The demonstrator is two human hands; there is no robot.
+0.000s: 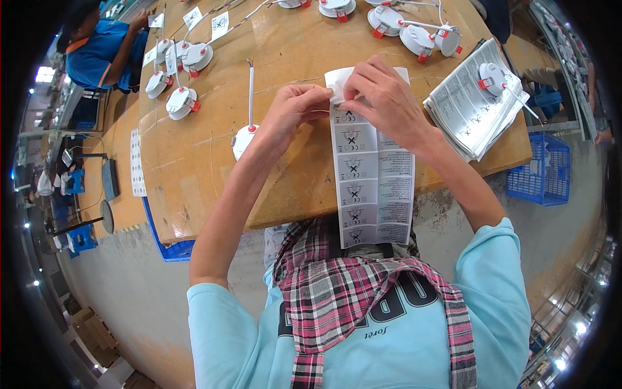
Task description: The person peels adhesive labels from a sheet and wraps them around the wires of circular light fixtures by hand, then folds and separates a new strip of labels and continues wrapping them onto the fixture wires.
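A long white sheet of printed labels [355, 175] hangs over the table's near edge toward my lap. My left hand [288, 113] pinches the sheet's upper left corner, thumb and forefinger pressed together. Close beside it, my right hand [389, 107] is closed on the sheet's top part, its fingers bent over a lifted, curled white bit. Whether that bit is a loose label I cannot make out. Next to my left wrist lies a round white downlight [242, 142], partly covered by my forearm, its white cord standing up with bare wire ends.
On the right lies a stack of label sheets [463, 113] with a downlight [492, 79] on top. Several more downlights [418, 40] sit along the far side and left of the wooden table [285, 188]. A blue crate [539, 170] stands right; a person in blue [107, 52] sits far left.
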